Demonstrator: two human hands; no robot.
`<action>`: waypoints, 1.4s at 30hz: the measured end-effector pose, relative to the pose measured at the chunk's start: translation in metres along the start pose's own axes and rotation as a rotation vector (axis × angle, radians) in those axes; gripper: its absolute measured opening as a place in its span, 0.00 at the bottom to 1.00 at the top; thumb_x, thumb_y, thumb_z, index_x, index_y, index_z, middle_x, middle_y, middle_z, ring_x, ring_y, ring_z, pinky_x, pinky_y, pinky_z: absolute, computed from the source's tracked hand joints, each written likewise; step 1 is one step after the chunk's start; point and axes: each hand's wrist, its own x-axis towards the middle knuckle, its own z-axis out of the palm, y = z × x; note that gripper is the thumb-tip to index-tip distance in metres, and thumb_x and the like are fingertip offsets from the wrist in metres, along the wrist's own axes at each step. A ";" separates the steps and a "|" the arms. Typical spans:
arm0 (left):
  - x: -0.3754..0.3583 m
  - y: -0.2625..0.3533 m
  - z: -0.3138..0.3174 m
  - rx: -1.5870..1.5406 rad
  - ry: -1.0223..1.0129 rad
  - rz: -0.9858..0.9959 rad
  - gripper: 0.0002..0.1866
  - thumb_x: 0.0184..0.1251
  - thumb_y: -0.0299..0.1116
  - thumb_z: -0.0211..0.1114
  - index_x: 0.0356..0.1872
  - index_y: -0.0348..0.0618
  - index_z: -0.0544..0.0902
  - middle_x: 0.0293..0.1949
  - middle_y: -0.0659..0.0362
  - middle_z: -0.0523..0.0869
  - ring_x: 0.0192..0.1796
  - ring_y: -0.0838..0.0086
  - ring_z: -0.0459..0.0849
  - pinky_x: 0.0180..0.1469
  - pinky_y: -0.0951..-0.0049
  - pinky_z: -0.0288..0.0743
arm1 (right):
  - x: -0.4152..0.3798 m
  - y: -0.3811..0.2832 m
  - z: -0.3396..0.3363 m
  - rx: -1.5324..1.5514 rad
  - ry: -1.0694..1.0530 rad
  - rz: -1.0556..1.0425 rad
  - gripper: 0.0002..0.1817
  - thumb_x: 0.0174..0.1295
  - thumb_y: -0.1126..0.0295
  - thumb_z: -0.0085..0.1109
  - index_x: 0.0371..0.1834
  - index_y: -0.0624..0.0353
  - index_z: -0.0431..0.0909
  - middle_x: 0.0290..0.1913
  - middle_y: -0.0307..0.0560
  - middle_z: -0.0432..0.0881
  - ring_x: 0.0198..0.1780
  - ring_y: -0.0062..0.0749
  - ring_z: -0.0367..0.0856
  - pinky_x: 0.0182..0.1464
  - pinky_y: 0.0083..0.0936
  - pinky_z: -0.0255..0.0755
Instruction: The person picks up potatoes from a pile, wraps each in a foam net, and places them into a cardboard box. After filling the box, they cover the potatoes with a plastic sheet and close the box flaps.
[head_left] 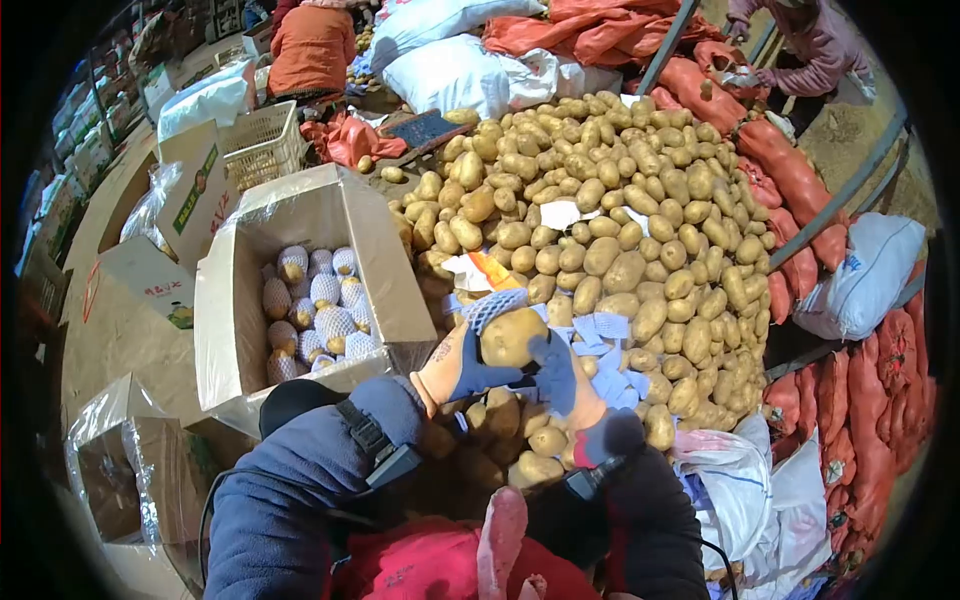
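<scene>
A large potato (512,338) sits between my gloved hands, above the front edge of the potato pile (640,270). My left hand (452,368) is closed around its left side. A foam net sleeve (497,308) covers the potato's upper end only. On the potato's right side are the bent fingers of my right hand (566,378); its fingertips are partly hidden. Flat blue foam net sleeves (605,350) lie on the potatoes just beyond my right hand. To the left stands an open cardboard box (385,260) lined with clear plastic, holding several potatoes in foam nets (333,325).
Red mesh sacks (780,160) line the right side, with a metal rail (840,195) above them. White sacks (450,75) lie behind the pile. More cardboard boxes (130,470) and a plastic crate (262,145) stand left. People in orange (312,50) and purple (815,50) work nearby.
</scene>
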 end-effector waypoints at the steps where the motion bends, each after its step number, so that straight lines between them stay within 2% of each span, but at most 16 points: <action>1: -0.002 -0.004 -0.002 -0.067 -0.002 -0.035 0.47 0.42 0.38 0.79 0.66 0.38 0.67 0.64 0.53 0.72 0.70 0.64 0.65 0.72 0.61 0.54 | 0.020 0.045 -0.038 -0.118 0.071 -0.106 0.23 0.67 0.64 0.55 0.61 0.67 0.69 0.56 0.46 0.77 0.57 0.31 0.75 0.59 0.26 0.70; 2: 0.000 -0.013 0.000 -0.037 0.025 0.050 0.44 0.45 0.37 0.78 0.66 0.38 0.68 0.63 0.54 0.73 0.68 0.64 0.67 0.71 0.62 0.57 | 0.020 0.045 -0.045 -0.214 0.097 -0.133 0.23 0.67 0.65 0.56 0.60 0.67 0.69 0.56 0.46 0.77 0.56 0.31 0.75 0.58 0.26 0.70; 5: -0.010 0.003 0.001 -0.950 -0.327 -0.473 0.34 0.63 0.37 0.68 0.68 0.39 0.66 0.61 0.56 0.77 0.61 0.71 0.76 0.64 0.69 0.71 | 0.015 0.026 -0.038 -0.266 0.089 -0.128 0.22 0.64 0.66 0.57 0.59 0.66 0.70 0.53 0.46 0.78 0.54 0.31 0.76 0.56 0.26 0.72; 7: -0.018 -0.007 0.006 -1.412 -0.493 -0.719 0.32 0.67 0.34 0.61 0.70 0.37 0.62 0.67 0.52 0.71 0.69 0.68 0.69 0.72 0.66 0.62 | 0.012 0.019 -0.023 -0.256 0.064 -0.131 0.22 0.63 0.67 0.59 0.58 0.66 0.70 0.52 0.47 0.79 0.52 0.32 0.77 0.55 0.26 0.72; 10: -0.016 -0.007 0.015 -1.379 -0.351 -0.480 0.35 0.64 0.35 0.65 0.70 0.38 0.62 0.65 0.52 0.73 0.68 0.67 0.71 0.71 0.66 0.62 | 0.007 0.004 -0.012 -0.170 0.082 -0.148 0.22 0.61 0.69 0.60 0.56 0.66 0.71 0.49 0.47 0.79 0.49 0.32 0.78 0.53 0.27 0.74; 14: 0.001 -0.007 -0.010 -0.777 -0.289 -0.319 0.38 0.53 0.38 0.74 0.65 0.41 0.68 0.58 0.57 0.76 0.60 0.74 0.74 0.62 0.71 0.69 | -0.001 -0.016 -0.005 0.097 0.209 -0.127 0.22 0.58 0.71 0.63 0.54 0.65 0.72 0.46 0.47 0.80 0.46 0.33 0.80 0.50 0.27 0.75; 16: -0.010 -0.018 -0.020 -0.268 0.004 -0.356 0.39 0.48 0.36 0.76 0.63 0.40 0.69 0.56 0.56 0.78 0.58 0.74 0.75 0.61 0.70 0.70 | -0.008 -0.005 -0.005 0.045 0.262 -0.161 0.19 0.58 0.74 0.62 0.53 0.65 0.72 0.47 0.46 0.80 0.47 0.29 0.79 0.49 0.25 0.75; 18: -0.009 -0.022 -0.051 -0.173 -0.033 -0.280 0.39 0.44 0.32 0.77 0.62 0.40 0.70 0.56 0.54 0.78 0.59 0.71 0.75 0.61 0.70 0.70 | -0.022 -0.005 0.016 -0.889 -0.005 -0.555 0.15 0.60 0.75 0.60 0.50 0.66 0.75 0.46 0.44 0.80 0.46 0.27 0.79 0.49 0.23 0.74; 20: -0.011 -0.035 -0.101 0.118 0.072 -0.100 0.40 0.40 0.25 0.75 0.62 0.41 0.70 0.54 0.53 0.78 0.58 0.69 0.76 0.60 0.68 0.71 | -0.027 -0.019 0.028 -0.701 -0.028 -0.385 0.13 0.62 0.75 0.59 0.49 0.67 0.76 0.45 0.43 0.80 0.44 0.25 0.79 0.48 0.21 0.74; 23: -0.019 -0.059 -0.187 0.301 0.244 -0.323 0.40 0.39 0.23 0.75 0.61 0.40 0.69 0.55 0.52 0.77 0.57 0.69 0.77 0.59 0.68 0.73 | -0.024 -0.020 0.019 -0.503 0.098 -0.089 0.12 0.59 0.81 0.60 0.47 0.68 0.78 0.42 0.46 0.84 0.45 0.27 0.81 0.49 0.23 0.75; 30: -0.043 -0.270 -0.306 0.565 0.713 -0.198 0.38 0.49 0.34 0.73 0.65 0.49 0.70 0.58 0.42 0.76 0.62 0.51 0.74 0.64 0.59 0.69 | 0.002 0.019 -0.022 -0.938 0.155 -0.137 0.09 0.56 0.79 0.63 0.41 0.67 0.80 0.36 0.49 0.84 0.39 0.33 0.84 0.44 0.27 0.76; 32: -0.046 -0.307 -0.308 1.039 0.468 -0.448 0.36 0.58 0.43 0.67 0.69 0.56 0.66 0.67 0.40 0.65 0.67 0.46 0.67 0.68 0.53 0.61 | 0.016 0.015 -0.015 -0.808 0.219 0.034 0.07 0.57 0.79 0.62 0.38 0.65 0.81 0.35 0.50 0.85 0.38 0.38 0.84 0.44 0.28 0.76; 33: -0.059 -0.329 -0.312 1.101 0.168 -0.860 0.33 0.63 0.41 0.61 0.71 0.63 0.63 0.70 0.40 0.62 0.71 0.48 0.63 0.71 0.52 0.56 | 0.022 0.017 -0.023 -0.904 0.161 0.070 0.08 0.58 0.78 0.60 0.41 0.64 0.81 0.38 0.52 0.84 0.42 0.42 0.83 0.47 0.31 0.75; 35: -0.066 -0.344 -0.317 1.580 -0.054 -0.908 0.35 0.63 0.30 0.55 0.72 0.72 0.61 0.70 0.46 0.64 0.70 0.51 0.67 0.72 0.51 0.54 | 0.030 0.029 -0.043 -0.998 0.109 0.136 0.10 0.59 0.78 0.58 0.43 0.63 0.81 0.41 0.53 0.84 0.45 0.45 0.83 0.50 0.33 0.74; 38: -0.093 -0.381 -0.371 1.000 0.193 -0.489 0.28 0.63 0.30 0.62 0.66 0.62 0.72 0.63 0.50 0.75 0.61 0.52 0.77 0.62 0.57 0.70 | 0.026 0.066 -0.097 -1.398 0.019 -0.036 0.15 0.60 0.75 0.52 0.49 0.60 0.79 0.49 0.55 0.81 0.54 0.50 0.78 0.57 0.39 0.70; 42: -0.049 -0.312 -0.348 0.198 0.573 -0.549 0.20 0.67 0.28 0.61 0.59 0.37 0.77 0.54 0.56 0.82 0.53 0.72 0.80 0.55 0.74 0.73 | 0.066 0.111 -0.127 -1.477 0.071 -0.055 0.17 0.62 0.70 0.50 0.54 0.58 0.76 0.52 0.57 0.80 0.57 0.50 0.76 0.57 0.41 0.69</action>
